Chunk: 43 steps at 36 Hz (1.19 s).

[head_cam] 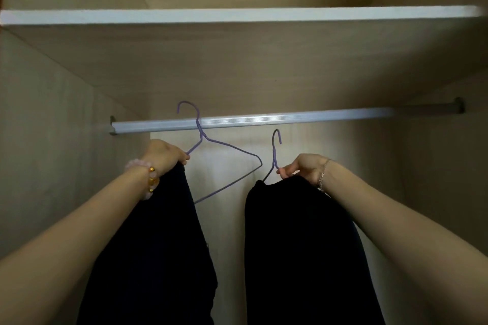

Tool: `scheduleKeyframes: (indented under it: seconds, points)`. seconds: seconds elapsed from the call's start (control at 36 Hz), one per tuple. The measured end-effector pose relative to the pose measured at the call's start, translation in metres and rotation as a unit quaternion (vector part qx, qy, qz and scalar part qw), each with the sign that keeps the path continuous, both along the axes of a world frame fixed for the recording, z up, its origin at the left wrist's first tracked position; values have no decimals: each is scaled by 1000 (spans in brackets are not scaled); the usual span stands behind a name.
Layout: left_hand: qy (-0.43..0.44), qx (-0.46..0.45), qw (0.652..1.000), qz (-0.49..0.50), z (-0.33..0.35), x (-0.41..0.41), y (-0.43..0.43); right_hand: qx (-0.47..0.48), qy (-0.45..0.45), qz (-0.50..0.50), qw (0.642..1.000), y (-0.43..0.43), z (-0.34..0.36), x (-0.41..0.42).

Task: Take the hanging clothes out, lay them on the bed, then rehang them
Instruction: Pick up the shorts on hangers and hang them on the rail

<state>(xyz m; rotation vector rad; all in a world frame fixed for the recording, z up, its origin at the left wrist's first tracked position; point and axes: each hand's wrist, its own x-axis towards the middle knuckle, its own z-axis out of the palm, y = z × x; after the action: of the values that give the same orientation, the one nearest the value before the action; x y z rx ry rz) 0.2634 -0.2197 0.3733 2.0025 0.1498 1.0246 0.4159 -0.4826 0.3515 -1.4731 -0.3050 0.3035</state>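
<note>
Two bare forearms are raised toward the clothes rail (264, 119), which serves as the landmark throughout. Below the rail and nearest the camera, two dark garments hang down: the left dark garment (155, 245) beneath the left hand (165, 153), and the right dark garment (303, 245) beneath the right hand (303, 166). The left hand, with a beaded bracelet (149, 179) at its wrist, is closed on the shoulder wire of the left purple wire hanger (224, 145), whose hook rises in front of and above the rail; whether the hook touches the rail cannot be told. The right hand, with a thin chain bracelet (322, 175) at its wrist, is pinched shut on the neck of the right purple wire hanger (275, 150), whose hook lies just below the rail, apart from it. Above the rail, the white-edged shelf (237, 15) spans the wardrobe, and behind the rail the pale back panel (227, 166) is seen.
</note>
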Motion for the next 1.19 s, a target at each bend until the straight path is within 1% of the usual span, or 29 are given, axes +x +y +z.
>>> scheduleKeyframes:
  seconds: [0.06,0.17,0.39,0.5,0.56,0.61,0.72,0.86,0.97,1.03,1.08,1.11,1.19]
  points:
    - [-1,1,1000,0,1,3,2,18,4,-12,1000,2,-2,8]
    - [-3,4,1000,-4,0,7,5,44,-20,-26,999,6,13,18]
    - [-28,7,1000,-2,-1,9,20,25,-40,36,998,6,61,15]
    - [-34,-3,999,-2,-1,8,28,67,-51,63,994,5,73,6]
    - [-36,-5,999,0,-1,7,31,72,-63,74,993,4,74,0]
    - [-37,-6,999,0,-2,5,32,58,-70,73,993,3,73,-3]
    - [-39,-14,999,1,-3,3,32,27,-49,54,997,0,59,-5]
    - [-41,-23,999,-1,-8,1,30,-60,-103,29,992,-4,32,-2]
    - [-32,-25,999,-1,-15,-1,30,-23,-98,36,994,-7,26,-7]
    - [-32,-22,999,-4,-19,-4,30,-22,-110,21,994,-8,27,-15]
    - [-34,-22,999,-6,-22,-8,29,-78,-158,-18,984,-8,28,-25]
    - [-36,-20,999,-5,-24,-10,29,-115,-189,-50,974,-9,28,-30]
    - [-35,-13,999,-6,-28,-17,31,-211,-280,-122,928,-10,28,-43]
